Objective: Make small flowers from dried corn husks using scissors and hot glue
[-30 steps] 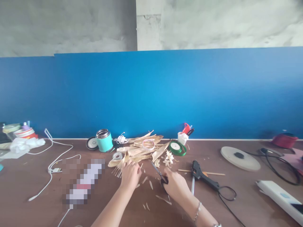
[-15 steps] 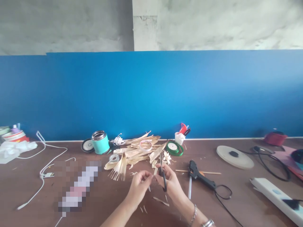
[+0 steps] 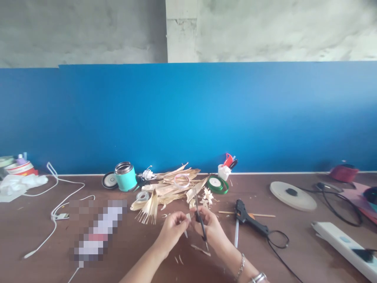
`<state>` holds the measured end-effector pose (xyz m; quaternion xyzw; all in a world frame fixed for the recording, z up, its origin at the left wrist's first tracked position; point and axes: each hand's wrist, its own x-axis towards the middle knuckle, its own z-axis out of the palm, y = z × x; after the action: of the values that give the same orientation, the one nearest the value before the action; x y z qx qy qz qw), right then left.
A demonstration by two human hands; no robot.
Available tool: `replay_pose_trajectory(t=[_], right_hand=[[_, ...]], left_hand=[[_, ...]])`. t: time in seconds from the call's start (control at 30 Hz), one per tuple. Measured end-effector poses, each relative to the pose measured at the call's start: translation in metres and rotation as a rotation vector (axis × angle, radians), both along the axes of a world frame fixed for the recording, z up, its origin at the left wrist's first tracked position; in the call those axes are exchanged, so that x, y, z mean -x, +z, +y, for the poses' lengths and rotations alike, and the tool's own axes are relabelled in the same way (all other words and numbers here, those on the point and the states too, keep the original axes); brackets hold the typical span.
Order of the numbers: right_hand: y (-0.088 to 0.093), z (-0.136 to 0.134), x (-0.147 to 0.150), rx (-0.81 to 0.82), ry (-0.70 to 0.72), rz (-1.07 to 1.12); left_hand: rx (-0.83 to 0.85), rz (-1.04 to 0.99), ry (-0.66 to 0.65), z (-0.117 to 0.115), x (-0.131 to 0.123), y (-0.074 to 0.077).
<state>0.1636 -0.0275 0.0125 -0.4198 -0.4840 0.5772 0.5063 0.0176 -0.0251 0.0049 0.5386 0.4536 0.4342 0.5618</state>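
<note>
Pinched between the fingertips of my left hand (image 3: 174, 230) is a small strip of dried husk (image 3: 188, 216). My right hand (image 3: 209, 226) has its fingers through the black handles of a pair of scissors (image 3: 200, 222), whose blades point away from me, just right of the strip. Beyond both hands lies a pile of dried corn husks (image 3: 171, 190). One fringed husk piece (image 3: 151, 206) lies at its near left, and a pale husk flower (image 3: 207, 195) at its right. Thin husk scraps (image 3: 200, 250) are scattered on the table below my hands.
A glue gun (image 3: 250, 220) with its cord lies right of my hands, across a wooden stick. Green ribbon (image 3: 218, 184), a white cup of pens (image 3: 224, 172) and a teal flask (image 3: 125, 179) stand behind. A power strip (image 3: 344, 245) is at right; white cables (image 3: 54, 224) at left.
My left hand has drawn slightly left, with the strip now showing apart from the right fingers. The scissors have tilted a little to the left at their tips.
</note>
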Motion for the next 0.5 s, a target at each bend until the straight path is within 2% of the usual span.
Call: replay_pose_trajectory(t=[0.13, 0.23, 0.4, 0.5], right_hand=[[-0.001, 0.002, -0.003, 0.020, -0.029, 0.003], [0.001, -0.001, -0.005, 0.011, -0.019, -0.022], [0.001, -0.010, -0.002, 0.147, 0.193, -0.061], [-0.003, -0.011, 0.001, 0.139, 0.310, -0.093]], left_hand=[[-0.022, -0.007, 0.027, 0.000, 0.001, 0.003], [0.009, -0.118, 0.123, 0.000, 0.002, 0.004], [0.124, -0.369, 0.213, 0.002, 0.003, 0.001], [0.128, -0.440, 0.262, 0.002, 0.001, 0.000]])
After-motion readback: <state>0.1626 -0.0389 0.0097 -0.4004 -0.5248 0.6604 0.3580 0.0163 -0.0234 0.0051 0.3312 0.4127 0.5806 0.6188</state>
